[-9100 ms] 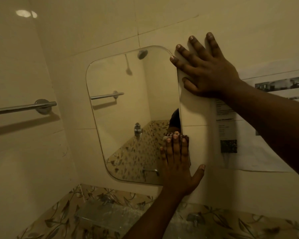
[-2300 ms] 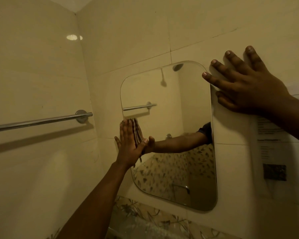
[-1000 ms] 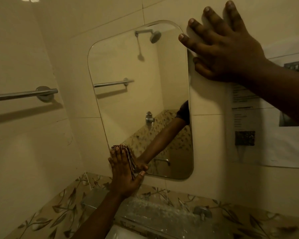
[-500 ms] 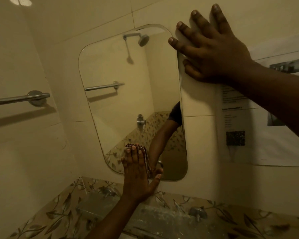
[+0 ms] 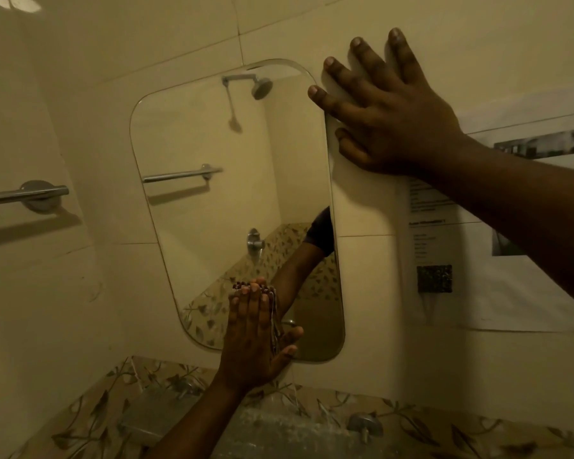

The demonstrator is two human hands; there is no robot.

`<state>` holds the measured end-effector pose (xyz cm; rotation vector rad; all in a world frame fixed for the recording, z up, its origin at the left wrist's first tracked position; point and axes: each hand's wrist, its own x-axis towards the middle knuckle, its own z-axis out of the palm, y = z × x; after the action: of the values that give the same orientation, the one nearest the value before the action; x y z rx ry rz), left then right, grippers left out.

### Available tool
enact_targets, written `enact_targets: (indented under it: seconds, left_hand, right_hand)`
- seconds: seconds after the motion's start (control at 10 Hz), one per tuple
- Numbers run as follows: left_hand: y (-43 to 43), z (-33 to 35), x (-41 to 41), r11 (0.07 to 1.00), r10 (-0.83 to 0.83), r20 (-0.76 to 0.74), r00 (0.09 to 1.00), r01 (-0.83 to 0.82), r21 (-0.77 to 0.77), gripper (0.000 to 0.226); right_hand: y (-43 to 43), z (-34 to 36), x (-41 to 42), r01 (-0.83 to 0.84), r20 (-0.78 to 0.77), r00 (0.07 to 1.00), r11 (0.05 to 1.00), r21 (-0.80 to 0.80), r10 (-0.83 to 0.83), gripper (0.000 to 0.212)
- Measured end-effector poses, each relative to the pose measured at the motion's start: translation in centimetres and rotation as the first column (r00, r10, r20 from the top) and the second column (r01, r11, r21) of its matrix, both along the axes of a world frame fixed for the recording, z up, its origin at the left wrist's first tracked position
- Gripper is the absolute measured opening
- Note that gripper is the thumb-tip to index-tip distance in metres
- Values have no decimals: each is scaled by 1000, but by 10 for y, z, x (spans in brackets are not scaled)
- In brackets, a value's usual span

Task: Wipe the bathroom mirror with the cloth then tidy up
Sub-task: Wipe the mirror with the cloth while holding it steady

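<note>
A rounded rectangular mirror (image 5: 226, 180) hangs on the cream tiled wall. My left hand (image 5: 256, 336) lies flat against the mirror's lower part, fingers straight and pointing up, pressing a dark patterned cloth (image 5: 272, 309) to the glass. Only the cloth's edge shows past my fingertips and along the right side of my palm. My right hand (image 5: 381, 117) rests flat with spread fingers on the wall at the mirror's upper right corner. The glass reflects my left forearm, a shower head and a towel rail.
A chrome towel rail (image 5: 24, 193) is fixed to the left wall. A printed paper notice (image 5: 471, 260) is stuck to the wall right of the mirror. Below runs a leaf-patterned tile band (image 5: 96, 412) with a glass shelf (image 5: 279, 429) on metal brackets.
My left hand with the cloth has slid right along the mirror's bottom over the last second, after wiping down from the left edge. My right hand stays pressed on the wall.
</note>
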<state>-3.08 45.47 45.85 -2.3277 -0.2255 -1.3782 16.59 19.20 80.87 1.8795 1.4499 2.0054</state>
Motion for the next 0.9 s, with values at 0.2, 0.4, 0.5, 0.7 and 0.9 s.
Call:
enact_targets:
  seconds: [0.2, 0.4, 0.5, 0.7, 0.9]
  left_hand:
    - [-26, 3, 17, 998, -59, -17, 998, 60, 26, 100]
    - [-42, -1, 26, 983, -63, -111, 992, 81, 164, 101]
    - [-50, 1, 30, 971, -38, -158, 987, 74, 229, 101]
    - [-69, 20, 44, 947, -27, -153, 988, 74, 313, 97]
    - [-77, 52, 49, 922, -72, -180, 981, 135, 362, 92]
  right_hand:
    - [1, 0, 1, 5, 8, 1000, 1000, 13, -5, 71]
    - [1, -1, 0, 2, 20, 1000, 1000, 24, -3, 71]
    - [1, -1, -1, 13, 19, 1000, 1000, 23, -13, 71]
    - [1, 0, -1, 28, 27, 999, 999, 24, -28, 71]
    - [1, 0, 0, 30, 24, 999, 999, 23, -30, 71]
